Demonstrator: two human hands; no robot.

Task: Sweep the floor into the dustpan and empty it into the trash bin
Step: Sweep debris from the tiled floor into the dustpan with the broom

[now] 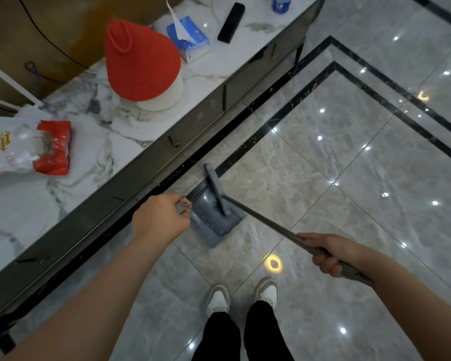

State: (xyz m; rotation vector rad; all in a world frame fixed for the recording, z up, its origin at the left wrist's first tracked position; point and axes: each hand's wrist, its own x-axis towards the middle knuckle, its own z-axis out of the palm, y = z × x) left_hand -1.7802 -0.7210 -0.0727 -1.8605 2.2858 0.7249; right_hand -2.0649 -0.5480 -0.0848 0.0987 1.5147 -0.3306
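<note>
One head-worn wide-angle cam, looking steeply down & fwd from standing height, both forearms reaching in from bottom edge, left hand gripping dustpan handle mid-frame, floor beyond the grip, shoes nearer than it.

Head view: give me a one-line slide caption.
Left hand grips the dustpan handle while the right hand works the broom into it beside a marble-topped cabinet.

Glossy grey tiled floor, black border strips; dustpan on it near cabinet. Marble cabinet top left: red cone, tissue pack, remote, snack bag.
</note>
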